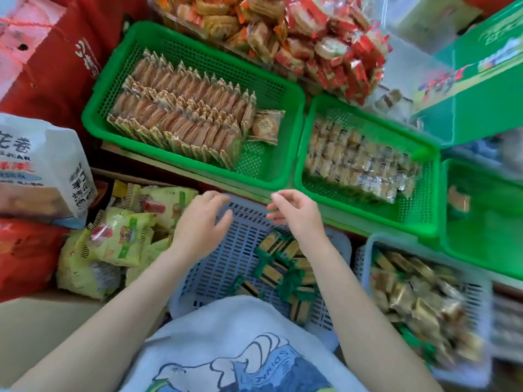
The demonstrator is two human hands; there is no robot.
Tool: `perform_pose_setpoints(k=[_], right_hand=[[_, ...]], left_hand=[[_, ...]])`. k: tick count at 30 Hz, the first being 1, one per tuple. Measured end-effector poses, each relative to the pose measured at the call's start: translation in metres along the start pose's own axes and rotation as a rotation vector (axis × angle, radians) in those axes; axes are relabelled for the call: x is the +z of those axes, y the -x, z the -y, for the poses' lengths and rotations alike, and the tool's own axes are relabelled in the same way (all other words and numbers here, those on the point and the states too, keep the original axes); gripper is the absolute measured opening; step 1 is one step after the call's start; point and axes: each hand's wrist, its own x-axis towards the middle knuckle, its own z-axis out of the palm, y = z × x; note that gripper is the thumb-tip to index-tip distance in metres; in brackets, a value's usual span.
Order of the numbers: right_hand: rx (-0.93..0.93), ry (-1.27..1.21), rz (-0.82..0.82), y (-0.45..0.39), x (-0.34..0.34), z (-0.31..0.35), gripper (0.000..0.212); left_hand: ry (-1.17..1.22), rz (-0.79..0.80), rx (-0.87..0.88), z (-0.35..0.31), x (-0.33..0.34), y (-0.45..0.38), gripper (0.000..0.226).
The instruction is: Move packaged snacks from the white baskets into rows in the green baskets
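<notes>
A white basket (226, 250) in front of me holds several green-and-yellow wrapped snacks (285, 267). My left hand (202, 219) and my right hand (294, 213) hover over its far edge, both empty with fingers apart. Beyond them a large green basket (285, 142) carries rows of pinkish sesame snack packs (184, 114) and one round cookie pack (264, 126). To its right a second green basket (424, 193) holds rows of pale wrapped snacks (356, 162). Another white basket (373, 244) at lower right is full of golden wrapped snacks (416, 301).
A third green basket (481, 250) at the far right holds one small pack (458, 200). Yellow-green snack bags (113, 244) lie at left beside a white bag (36, 168) and red bags. Red-wrapped snacks (334, 52) pile up at the back; a green box (481, 89) stands right.
</notes>
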Motion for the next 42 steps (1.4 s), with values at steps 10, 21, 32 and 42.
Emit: perform_pose_setpoints(k=[10, 21, 32, 42], right_hand=[[0.587, 0.053, -0.173, 0.03, -0.06, -0.224, 0.034], [0.629, 0.262, -0.194, 0.006, -0.034, -0.343, 0.109], [0.472, -0.211, 0.053, 0.054, -0.042, -0.277, 0.052], [0.418, -0.108, 0.012, 0.05, -0.036, -0.263, 0.033]], left_hand=[[0.256, 0.623, -0.425, -0.009, 0.122, 0.047, 0.032], [0.348, 0.582, -0.557, -0.01, 0.175, 0.077, 0.034], [0.536, 0.648, -0.611, -0.033, 0.196, 0.089, 0.046], [0.797, 0.504, -0.75, -0.01, 0.185, 0.089, 0.039]])
